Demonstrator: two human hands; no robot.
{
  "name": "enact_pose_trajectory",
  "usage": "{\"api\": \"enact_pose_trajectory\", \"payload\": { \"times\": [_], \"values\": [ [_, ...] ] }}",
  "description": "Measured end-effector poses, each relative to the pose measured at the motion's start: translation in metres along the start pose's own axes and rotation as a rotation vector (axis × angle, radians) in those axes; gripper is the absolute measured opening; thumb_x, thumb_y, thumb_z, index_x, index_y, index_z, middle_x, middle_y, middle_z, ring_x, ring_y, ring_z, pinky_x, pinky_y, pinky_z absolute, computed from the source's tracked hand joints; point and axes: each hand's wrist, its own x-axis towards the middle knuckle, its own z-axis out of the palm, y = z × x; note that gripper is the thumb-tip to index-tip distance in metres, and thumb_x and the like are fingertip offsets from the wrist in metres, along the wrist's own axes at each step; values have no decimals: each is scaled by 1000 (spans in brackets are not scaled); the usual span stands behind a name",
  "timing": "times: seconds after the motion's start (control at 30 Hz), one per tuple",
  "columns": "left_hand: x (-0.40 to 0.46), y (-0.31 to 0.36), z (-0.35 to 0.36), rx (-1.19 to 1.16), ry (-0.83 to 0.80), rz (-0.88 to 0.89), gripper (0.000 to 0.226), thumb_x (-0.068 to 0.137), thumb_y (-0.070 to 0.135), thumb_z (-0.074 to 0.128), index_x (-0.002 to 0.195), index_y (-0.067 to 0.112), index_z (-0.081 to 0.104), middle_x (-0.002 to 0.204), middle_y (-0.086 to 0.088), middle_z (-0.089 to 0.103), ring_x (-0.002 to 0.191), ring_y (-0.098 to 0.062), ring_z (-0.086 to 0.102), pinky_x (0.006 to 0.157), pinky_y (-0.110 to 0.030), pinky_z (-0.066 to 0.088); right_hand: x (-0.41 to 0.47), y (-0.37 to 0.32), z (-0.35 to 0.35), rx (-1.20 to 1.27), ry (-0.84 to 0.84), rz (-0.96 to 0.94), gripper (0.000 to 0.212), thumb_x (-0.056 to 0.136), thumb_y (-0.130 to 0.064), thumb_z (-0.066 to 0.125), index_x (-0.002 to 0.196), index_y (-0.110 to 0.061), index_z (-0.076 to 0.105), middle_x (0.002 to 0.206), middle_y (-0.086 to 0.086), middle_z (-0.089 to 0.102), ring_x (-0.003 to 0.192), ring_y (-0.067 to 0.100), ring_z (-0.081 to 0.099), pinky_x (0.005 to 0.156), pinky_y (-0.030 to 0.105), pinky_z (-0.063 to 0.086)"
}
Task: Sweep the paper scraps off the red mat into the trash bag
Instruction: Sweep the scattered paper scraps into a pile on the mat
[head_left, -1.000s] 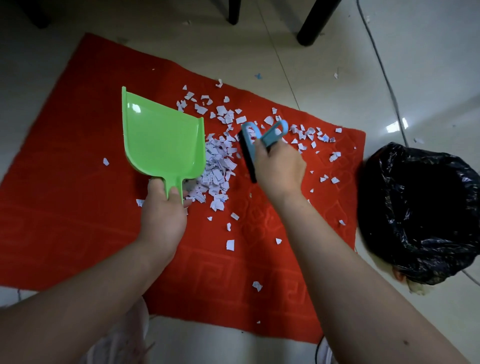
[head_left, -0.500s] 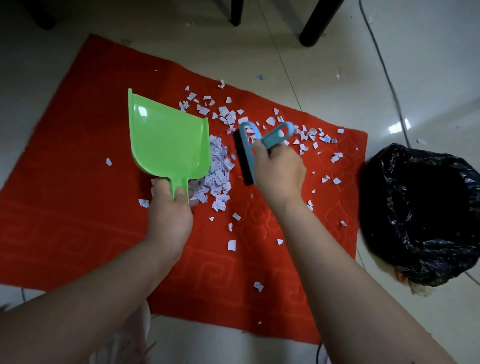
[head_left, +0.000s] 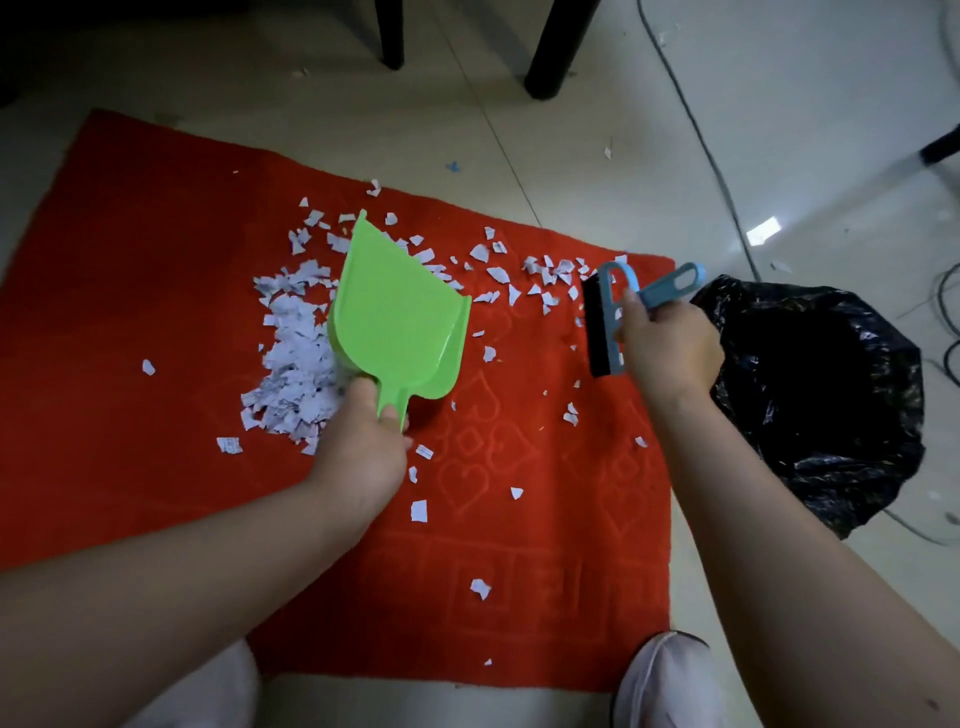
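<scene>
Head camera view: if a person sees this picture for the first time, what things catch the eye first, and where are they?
The red mat fills the floor, with a dense heap of white paper scraps left of its middle. The left hand grips a bright green dustpan beside the heap, and the right hand holds a blue brush further right. A black trash bag sits open off the mat's right edge.

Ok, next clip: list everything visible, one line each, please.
mat: one, red, on the floor
paper scraps: many, white, a heap left of the dustpan, the rest scattered
dustpan: one, green, mid-mat
brush: one, blue with black bristles, over the mat's right side
trash bag: one, black, right of the mat
furniture legs: two, black, far side
cables: several, dark, floor at right
left hand: grips the dustpan handle
right hand: grips the brush
</scene>
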Motion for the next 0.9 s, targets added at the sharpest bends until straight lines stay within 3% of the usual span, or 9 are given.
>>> {"api": "enact_pose_trajectory", "payload": {
  "times": [0.13, 0.37, 0.57, 0.67, 0.8, 0.9],
  "values": [
    [4, 7, -4, 88, -54, 8, 21, 99, 10, 33, 116, 15, 43, 101, -9, 61, 88, -22, 66, 78, -34, 48, 28, 13, -8, -89, 53, 107, 46, 95, -47, 42, 100, -7, 64, 103, 16, 66, 100, 37, 60, 73, 33, 39],
    [15, 18, 12, 204, -27, 2, 25, 93, 4, 37, 113, 17, 42, 99, -8, 61, 90, -31, 64, 86, -49, 51, 53, 5, 9, -52, -7, 114, 47, 96, -48, 37, 99, -9, 62, 100, 12, 65, 96, 34, 61, 72, 33, 38],
    [19, 18, 14, 210, 31, 32, 33, 93, 0, 36, 124, 12, 36, 88, -12, 61, 76, -32, 65, 65, -37, 51, 46, 14, 17, -8, -62, 40, 42, 94, -46, 43, 89, -10, 64, 93, 8, 68, 86, 30, 61, 72, 31, 42],
    [22, 17, 6, 292, 89, 68, 24, 93, 2, 37, 116, 9, 36, 89, -19, 61, 79, -37, 61, 70, -49, 52, 45, 24, 4, 3, 14, 35, 46, 93, -48, 44, 95, -9, 68, 97, 10, 69, 95, 34, 63, 80, 36, 47],
    [23, 17, 2, 302, 119, 73, 16, 94, 2, 35, 109, 6, 35, 90, -25, 59, 77, -39, 58, 61, -44, 44, 58, 18, -6, -39, 108, 98, 47, 96, -46, 41, 97, -6, 65, 101, 14, 66, 100, 35, 60, 76, 33, 40],
    [23, 19, 3, 283, 120, 79, 14, 96, 5, 34, 110, 8, 35, 91, -24, 60, 80, -39, 59, 69, -49, 49, 74, 6, 1, -54, 85, 114, 40, 97, -41, 40, 99, -9, 63, 103, 13, 66, 100, 34, 60, 76, 33, 40]
  ]
}}
